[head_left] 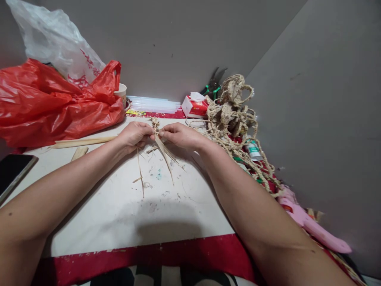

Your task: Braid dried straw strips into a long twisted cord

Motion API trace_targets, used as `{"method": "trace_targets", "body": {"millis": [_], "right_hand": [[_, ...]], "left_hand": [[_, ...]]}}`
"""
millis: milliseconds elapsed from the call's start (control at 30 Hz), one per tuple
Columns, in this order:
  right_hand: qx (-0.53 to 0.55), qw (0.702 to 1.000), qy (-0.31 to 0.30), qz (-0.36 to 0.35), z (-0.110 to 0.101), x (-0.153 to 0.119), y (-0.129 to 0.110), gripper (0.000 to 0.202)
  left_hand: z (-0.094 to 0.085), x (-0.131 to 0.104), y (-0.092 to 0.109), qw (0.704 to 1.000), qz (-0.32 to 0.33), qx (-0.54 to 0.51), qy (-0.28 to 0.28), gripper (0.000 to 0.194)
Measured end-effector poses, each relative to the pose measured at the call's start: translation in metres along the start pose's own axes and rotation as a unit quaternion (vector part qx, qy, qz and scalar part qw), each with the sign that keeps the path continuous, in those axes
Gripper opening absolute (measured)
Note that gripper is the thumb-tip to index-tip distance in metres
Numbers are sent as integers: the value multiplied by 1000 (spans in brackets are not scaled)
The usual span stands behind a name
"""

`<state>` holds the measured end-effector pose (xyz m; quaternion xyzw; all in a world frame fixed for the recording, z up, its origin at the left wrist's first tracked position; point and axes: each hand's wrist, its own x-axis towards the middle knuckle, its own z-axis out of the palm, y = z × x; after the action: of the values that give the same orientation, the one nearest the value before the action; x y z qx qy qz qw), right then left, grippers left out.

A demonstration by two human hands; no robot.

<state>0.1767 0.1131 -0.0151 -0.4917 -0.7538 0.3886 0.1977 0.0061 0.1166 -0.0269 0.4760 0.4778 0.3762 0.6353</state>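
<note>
Both hands meet over the far middle of the white board [119,222]. My left hand [135,135] pinches a small braid of dried straw [155,122] from the left side. From the right, my right hand [180,135] pinches the same braid just below its knotted top. Flat loose straw strands [163,153] hang from between the fingers toward me, spreading over the board. Fingertips hide the part where the strands cross. A thin straw scrap [140,174] lies below my left hand.
At left are a red plastic bag [59,103], a paper cup [121,93] and a phone [14,171]. Clear sticks [153,105], a tissue pack [195,106] and green-handled pruners [212,89] stand behind. Coiled straw braids [232,115] and a pink glue gun [312,226] crowd the right.
</note>
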Motion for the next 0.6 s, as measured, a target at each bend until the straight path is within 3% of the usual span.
{"method": "trace_targets", "body": {"millis": [167,367,600], "right_hand": [[44,999,18,25,-2,-3,-8,18],[217,972,-35,83,10,-9,-23,19],[3,998,34,53,34,-13,-34,26]], "left_hand": [[1,-1,-3,998,44,48,13,7],[5,-6,-7,992,108,63,34,8],[9,-7,-10,995,87,20,47,7]]}}
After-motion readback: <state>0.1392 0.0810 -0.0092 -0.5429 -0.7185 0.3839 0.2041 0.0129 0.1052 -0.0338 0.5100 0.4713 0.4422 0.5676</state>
